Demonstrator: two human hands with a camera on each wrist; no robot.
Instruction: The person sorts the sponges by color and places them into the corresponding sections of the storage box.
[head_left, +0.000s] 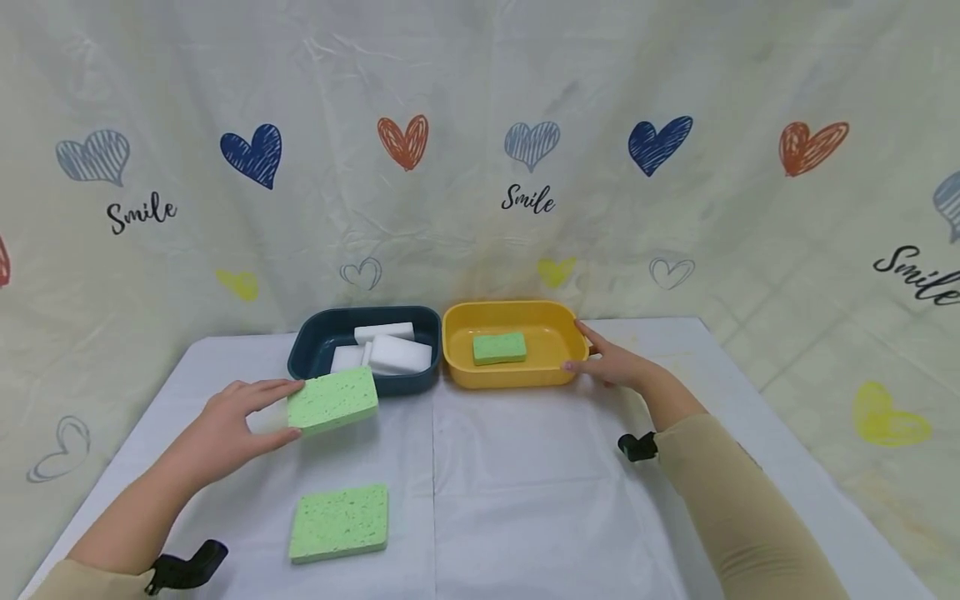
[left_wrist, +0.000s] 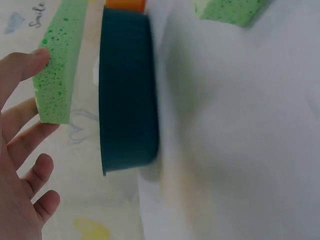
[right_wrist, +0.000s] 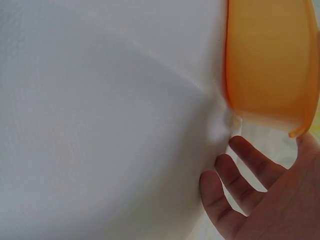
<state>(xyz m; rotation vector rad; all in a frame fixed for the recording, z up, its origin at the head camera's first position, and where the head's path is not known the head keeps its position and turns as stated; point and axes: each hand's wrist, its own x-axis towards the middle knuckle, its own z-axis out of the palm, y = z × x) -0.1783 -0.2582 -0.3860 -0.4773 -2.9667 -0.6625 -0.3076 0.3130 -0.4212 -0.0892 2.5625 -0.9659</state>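
My left hand point(head_left: 238, 421) pinches a green sponge point(head_left: 333, 402) by its left end, thumb below and fingers above, lifted in front of the dark teal bin point(head_left: 408, 385). In the left wrist view the sponge point(left_wrist: 59, 65) is tilted, and two fingers stand free of it. White blocks point(head_left: 401, 354) lie inside the teal bin. My right hand point(head_left: 618, 364) touches the right end of the yellow bin point(head_left: 517, 378), thumb at the near corner and a finger by the far one. A smaller-looking green sponge point(head_left: 499, 348) lies in that bin.
Another green sponge point(head_left: 339, 523) lies flat on the white-covered table point(head_left: 555, 500), nearer to me. The two bins stand side by side at the table's back edge. Behind them hangs a pale curtain point(head_left: 465, 75) printed with hearts and "Smile".
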